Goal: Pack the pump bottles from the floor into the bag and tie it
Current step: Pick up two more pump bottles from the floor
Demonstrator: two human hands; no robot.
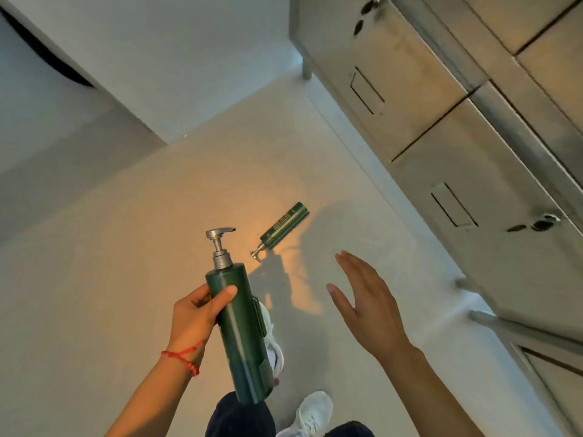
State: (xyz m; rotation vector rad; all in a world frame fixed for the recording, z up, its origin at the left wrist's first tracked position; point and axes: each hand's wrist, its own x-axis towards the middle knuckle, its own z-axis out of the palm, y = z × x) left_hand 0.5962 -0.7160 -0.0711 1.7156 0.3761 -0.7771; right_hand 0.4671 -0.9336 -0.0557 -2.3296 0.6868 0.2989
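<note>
A warm orange light patch glows on the pale smooth floor [132, 247] beyond the hands; dark shadows cross it; wide-angle edges bend.

Left hand [197, 313] at 7 o'clock, fingers curled in a grip — right hand [367, 299] at 4 o'clock, flat, fingers spread.

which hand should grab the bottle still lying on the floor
Right. The right hand is open, empty and nearer the pump bottle on the floor. The left hand is already shut around the other green pump bottle.
</note>
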